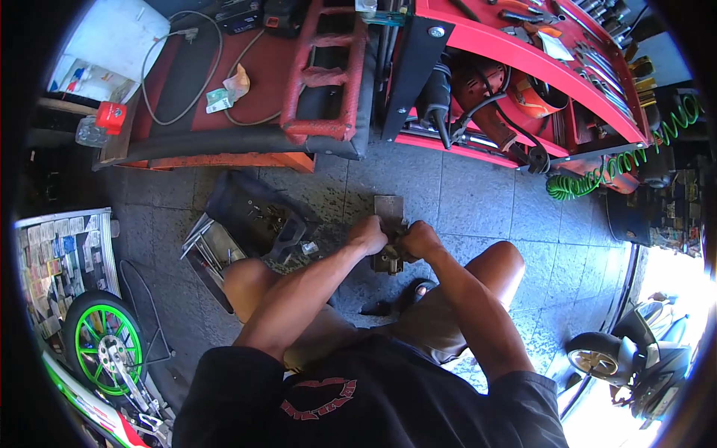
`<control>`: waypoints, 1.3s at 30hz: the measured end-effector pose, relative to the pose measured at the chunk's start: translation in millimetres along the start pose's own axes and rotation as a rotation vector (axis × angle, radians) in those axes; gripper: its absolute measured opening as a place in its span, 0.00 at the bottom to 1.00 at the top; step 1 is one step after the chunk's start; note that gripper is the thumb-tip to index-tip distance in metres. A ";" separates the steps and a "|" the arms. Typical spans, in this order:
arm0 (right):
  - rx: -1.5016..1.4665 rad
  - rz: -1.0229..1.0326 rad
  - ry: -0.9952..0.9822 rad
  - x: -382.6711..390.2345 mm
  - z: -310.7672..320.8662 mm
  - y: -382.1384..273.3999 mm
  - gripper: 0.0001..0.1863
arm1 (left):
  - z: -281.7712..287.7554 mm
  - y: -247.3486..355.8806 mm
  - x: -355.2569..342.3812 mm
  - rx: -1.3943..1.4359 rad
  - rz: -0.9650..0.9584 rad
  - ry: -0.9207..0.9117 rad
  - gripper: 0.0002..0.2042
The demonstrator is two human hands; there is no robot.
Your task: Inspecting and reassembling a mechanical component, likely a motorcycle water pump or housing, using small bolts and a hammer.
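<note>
On the floor between my knees stands a worn metal piece that looks like a small bench vise. Its flat plate [388,204] points away from me, and its brassy-looking near end [387,263] lies toward me. My left hand [368,234] is closed at the left side of this metal piece. Against its right side my right hand [420,240] is closed too, with the fingers curled in. The two fists are close together over the middle of it. Whatever small part sits in the fingers is hidden by the hands.
Left of my hands lies a dark plastic bin [250,216] with small metal parts, beside a tray of tools [216,250]. A red padded bench [254,67] and a red tool cart [523,56] stand ahead. A green-rimmed wheel [103,343] is at left, a motorcycle [635,358] at right.
</note>
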State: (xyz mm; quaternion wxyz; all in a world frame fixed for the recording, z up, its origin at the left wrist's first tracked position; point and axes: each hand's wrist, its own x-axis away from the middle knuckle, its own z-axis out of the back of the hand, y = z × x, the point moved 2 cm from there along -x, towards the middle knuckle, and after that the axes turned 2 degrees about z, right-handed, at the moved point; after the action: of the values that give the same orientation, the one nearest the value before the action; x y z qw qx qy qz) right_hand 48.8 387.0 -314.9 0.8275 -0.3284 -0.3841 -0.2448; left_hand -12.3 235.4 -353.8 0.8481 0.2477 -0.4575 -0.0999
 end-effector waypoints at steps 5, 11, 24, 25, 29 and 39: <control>-0.014 -0.009 0.062 -1.6 -8.1 5.1 0.18 | 7.6 10.1 6.2 0.024 -0.092 -0.049 0.18; 0.094 -0.010 0.146 -5.3 -10.8 -0.3 0.20 | 3.0 8.3 2.9 -0.029 -0.146 0.063 0.17; 0.076 0.011 0.175 9.7 -9.2 -10.5 0.19 | 3.0 25.8 18.5 -0.046 -0.044 0.080 0.17; 0.080 0.015 0.166 14.3 -8.0 -16.2 0.19 | 2.4 22.9 23.8 -0.019 -0.023 0.094 0.17; 0.107 0.068 0.206 -5.0 -15.4 5.7 0.19 | -4.9 20.4 14.8 0.065 -0.090 0.097 0.17; 0.112 0.018 0.106 5.1 0.8 -9.4 0.19 | 5.6 17.0 25.5 0.245 -0.161 0.068 0.14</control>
State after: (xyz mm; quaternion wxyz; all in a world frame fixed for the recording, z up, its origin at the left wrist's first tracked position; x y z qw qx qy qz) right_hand 45.3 380.5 -307.1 0.8659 -0.2717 -0.3498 -0.2323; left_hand -3.5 238.0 -324.0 0.8159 0.3884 -0.4159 -0.1026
